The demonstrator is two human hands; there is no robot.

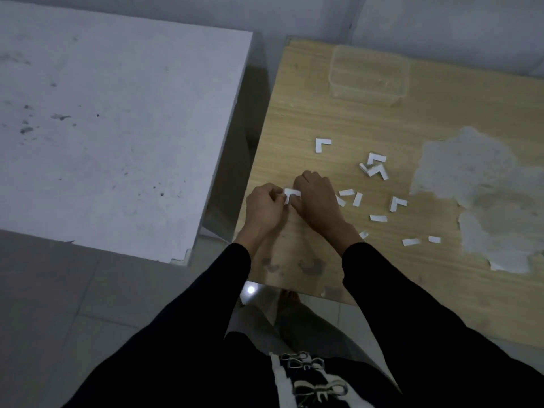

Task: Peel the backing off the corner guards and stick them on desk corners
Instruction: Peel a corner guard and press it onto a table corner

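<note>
Fingertips of both hands meet on one white L-shaped corner guard (291, 193). The left hand (263, 209) pinches its left end with curled fingers. The right hand (316, 201) curls over its other arm, knuckles up, fingertips hidden under the hand. The guard is held just above the wooden desk (309, 113), well on the person's side of the clear plastic box (368, 75) and to the box's left, close to the desk's left edge.

Loose pieces lie on the wood, all on the person's side of the box:
- One L-shaped guard (323, 144) lies alone, nearest the box.
- A huddle (374, 166) of what look like three guards overlaps farther from the box; the count is unsure.
- One more L (397, 203) lies beyond that, to the right.
- About seven short white strips (378, 218) are scattered farthest from the box, from beside the right hand out to the right.

Right of these pieces, a pale patch (471, 178) shows where the desk's surface layer is torn away. Left of the box, across a narrow gap, stands one white desk (117, 128) with dark smudges. Two black sleeves (206, 304) run back from the wrists.
</note>
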